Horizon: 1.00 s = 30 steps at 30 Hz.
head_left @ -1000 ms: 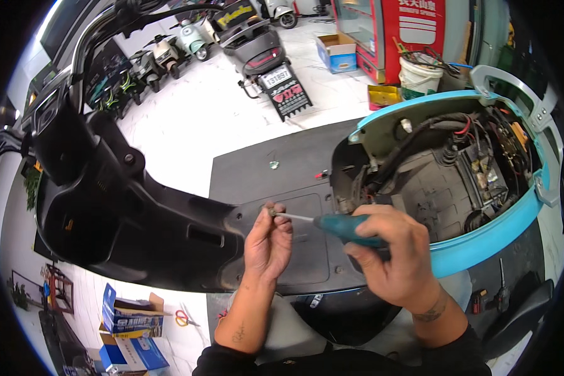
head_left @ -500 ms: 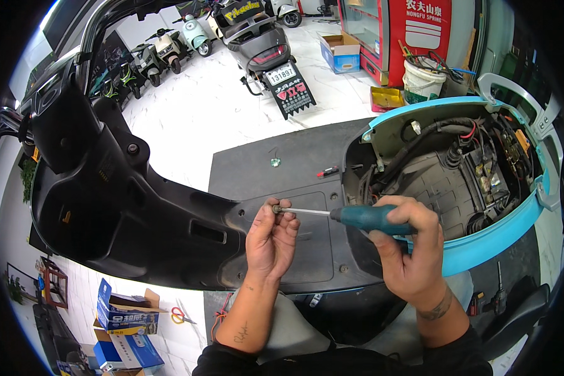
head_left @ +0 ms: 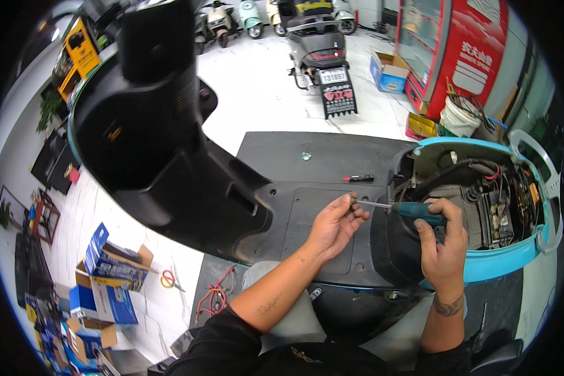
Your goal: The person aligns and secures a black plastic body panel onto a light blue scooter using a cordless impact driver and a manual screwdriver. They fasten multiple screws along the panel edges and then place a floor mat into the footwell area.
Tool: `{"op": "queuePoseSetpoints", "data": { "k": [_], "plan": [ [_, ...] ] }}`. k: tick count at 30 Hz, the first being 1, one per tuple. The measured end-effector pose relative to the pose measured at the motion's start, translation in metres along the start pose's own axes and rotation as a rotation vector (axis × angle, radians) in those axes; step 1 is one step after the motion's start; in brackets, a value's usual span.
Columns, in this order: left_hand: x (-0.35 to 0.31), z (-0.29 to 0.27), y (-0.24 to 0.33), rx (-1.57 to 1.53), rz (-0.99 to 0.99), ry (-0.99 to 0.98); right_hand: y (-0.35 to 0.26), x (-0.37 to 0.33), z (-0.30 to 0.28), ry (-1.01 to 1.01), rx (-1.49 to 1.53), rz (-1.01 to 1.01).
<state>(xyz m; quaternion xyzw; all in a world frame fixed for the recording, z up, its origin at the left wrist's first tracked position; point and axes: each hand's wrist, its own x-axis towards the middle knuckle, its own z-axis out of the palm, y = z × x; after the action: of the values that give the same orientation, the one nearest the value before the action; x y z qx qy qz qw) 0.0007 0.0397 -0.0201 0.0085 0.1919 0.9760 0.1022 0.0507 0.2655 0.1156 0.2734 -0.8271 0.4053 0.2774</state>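
Note:
My right hand (head_left: 443, 241) is wrapped round the dark teal handle of a screwdriver (head_left: 413, 211), its shaft pointing left. At the shaft's tip, my left hand (head_left: 335, 229) pinches a small screw (head_left: 354, 200) between thumb and fingertips; the fingers partly hide it. The other left fingers are loosely curled, palm up. Both hands are above the black footboard (head_left: 307, 216) of a scooter, whose surface has several screw holes. Just right of my right hand is the open seat bay (head_left: 482, 207), with cables and parts inside and a light-blue body panel (head_left: 501, 260) round it.
A red-and-black pen-like tool (head_left: 358, 178) and a small green-white piece (head_left: 306, 156) lie beyond the footboard on a dark mat (head_left: 269, 147). The black front shield (head_left: 163, 175) rises at left. Scissors (head_left: 169, 280), red cables (head_left: 214, 297) and blue boxes (head_left: 116, 301) lie at lower left.
The view has swung left. Both hands, with screwdriver and screw together, have moved right over the footboard toward the seat bay. The grip of each hand looks the same.

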Motion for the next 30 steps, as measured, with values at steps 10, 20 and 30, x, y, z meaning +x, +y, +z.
{"op": "queuePoseSetpoints", "data": {
  "k": [10, 20, 30],
  "plan": [
    [0.011, -0.002, 0.023, -0.189, 0.112, -0.016, -0.019, 0.021, 0.017, -0.073, 0.103, 0.096],
    [0.0, 0.003, 0.035, -0.225, 0.166, -0.05, -0.042, 0.069, 0.033, -0.042, -0.029, 0.157],
    [-0.003, 0.013, 0.048, -0.111, 0.255, -0.069, -0.025, 0.068, 0.037, 0.041, 0.336, 0.402]
  ]
}}
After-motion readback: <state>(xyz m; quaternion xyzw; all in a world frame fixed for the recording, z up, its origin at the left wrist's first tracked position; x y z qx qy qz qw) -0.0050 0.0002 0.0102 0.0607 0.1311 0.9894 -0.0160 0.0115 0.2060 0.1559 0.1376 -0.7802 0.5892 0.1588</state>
